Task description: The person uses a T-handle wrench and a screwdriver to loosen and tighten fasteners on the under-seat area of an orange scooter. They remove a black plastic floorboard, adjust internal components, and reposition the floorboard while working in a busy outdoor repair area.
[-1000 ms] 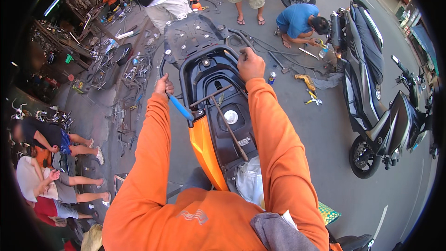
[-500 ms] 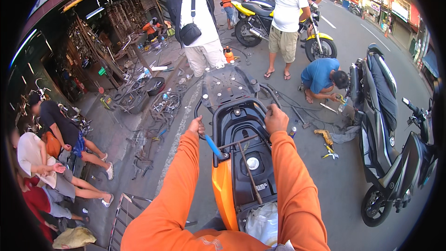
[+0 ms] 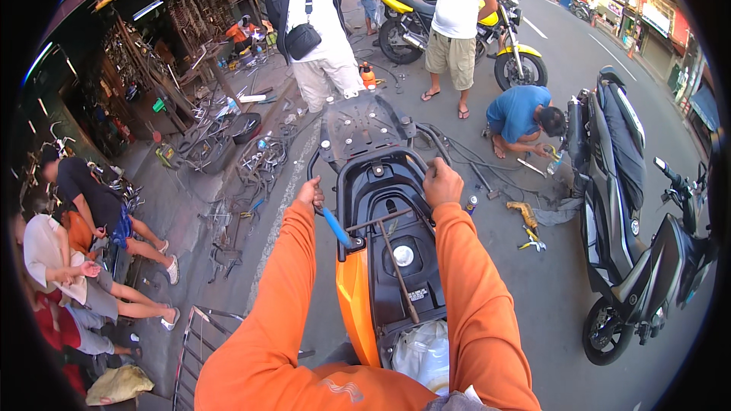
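Note:
An orange and black motorcycle or scooter (image 3: 352,293) without its seat stands before me. Its black rear rack has a flat plate (image 3: 362,125) at the far end and tubular bars on both sides. My left hand (image 3: 311,193) is wrapped round the left bar. On the right side, my right hand (image 3: 443,184) is closed on the other bar. Just below my left hand is a blue-handled tool (image 3: 336,228), which I do not grip. A T-handle wrench (image 3: 395,270) lies across the open body, beside a round white cap (image 3: 403,256). A white plastic bag (image 3: 422,358) lies nearer me.
Someone in blue (image 3: 520,114) crouches behind a parked grey scooter (image 3: 617,213) at right. A person with a black bag (image 3: 303,42) stands just beyond the rack. A yellow drill-like tool (image 3: 522,215), hoses and metal parts (image 3: 266,160) litter the ground. Several people sit at left.
The scene has shifted slightly up and left in the picture, as my view moved. Both hands keep hold of the rack bars, and the wrench stays where it lay.

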Demonstrator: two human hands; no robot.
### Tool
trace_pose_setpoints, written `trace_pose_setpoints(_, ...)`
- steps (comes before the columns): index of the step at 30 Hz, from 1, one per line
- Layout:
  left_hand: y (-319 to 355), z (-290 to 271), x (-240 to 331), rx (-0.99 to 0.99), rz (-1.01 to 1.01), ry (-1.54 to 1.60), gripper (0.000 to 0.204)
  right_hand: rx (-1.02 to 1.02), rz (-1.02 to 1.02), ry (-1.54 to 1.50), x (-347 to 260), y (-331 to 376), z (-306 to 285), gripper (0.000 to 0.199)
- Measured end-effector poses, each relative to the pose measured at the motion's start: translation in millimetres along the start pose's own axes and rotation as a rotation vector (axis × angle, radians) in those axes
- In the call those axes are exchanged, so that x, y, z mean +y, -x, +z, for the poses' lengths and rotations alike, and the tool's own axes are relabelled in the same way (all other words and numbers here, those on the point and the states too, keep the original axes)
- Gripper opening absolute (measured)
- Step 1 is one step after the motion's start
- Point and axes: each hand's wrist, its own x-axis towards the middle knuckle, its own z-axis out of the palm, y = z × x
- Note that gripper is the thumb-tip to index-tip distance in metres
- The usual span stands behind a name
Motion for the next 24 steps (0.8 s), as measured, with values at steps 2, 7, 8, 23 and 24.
trace_pose_setpoints(2,0,0,-1,-0.007,0.026,-0.018,0.037,0.005,-0.020,-0.006,0,0,0,0.006)
trace_pose_setpoints(7,0,-2,0,-0.016,0.007,-0.016,0.036,0.009,-0.018,-0.020,1,0,1,0.008)
trace_pose_setpoints(8,-1,-3,0,-0.020,0.003,-0.011,0.036,0.009,-0.014,-0.010,1,0,1,0.008)
trace_pose_setpoints(23,-14,-15,5,-0.029,0.016,-0.047,0.043,0.057,-0.124,-0.020,7,-5,6,0.003)
trace_pose_setpoints(24,-11,-12,5,-0.028,0.020,-0.031,0.041,0.031,-0.098,0.002,6,-5,6,0.004)
